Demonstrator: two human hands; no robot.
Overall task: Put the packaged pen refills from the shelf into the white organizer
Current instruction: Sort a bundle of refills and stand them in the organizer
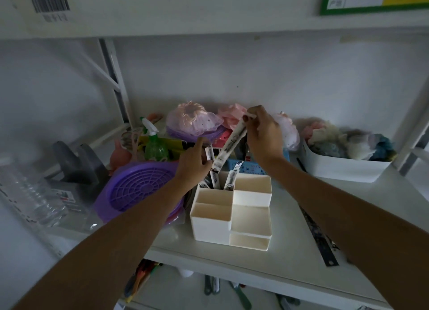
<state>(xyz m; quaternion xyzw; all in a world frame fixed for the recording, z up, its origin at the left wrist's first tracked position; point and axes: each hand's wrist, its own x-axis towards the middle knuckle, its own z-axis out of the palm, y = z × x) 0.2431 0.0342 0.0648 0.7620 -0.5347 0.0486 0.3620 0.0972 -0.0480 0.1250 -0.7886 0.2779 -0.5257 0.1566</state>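
Note:
A white organizer (210,226) with several open compartments stands on the shelf in front of me. Its rear tall compartment holds packaged pen refills (233,177) standing upright. My right hand (262,135) pinches the top end of a long white-and-black packaged refill (229,147), which slants down towards that rear compartment. My left hand (192,163) is above the organizer's back left corner, fingers closed on another packaged refill (209,153) whose lower end reaches the same compartment.
A purple basket (137,189) and a green spray bottle (154,144) sit left of the organizer. A blue basket (250,168) is behind it, a white bin of cloth items (346,168) at right. A dark ruler (318,237) lies on the shelf.

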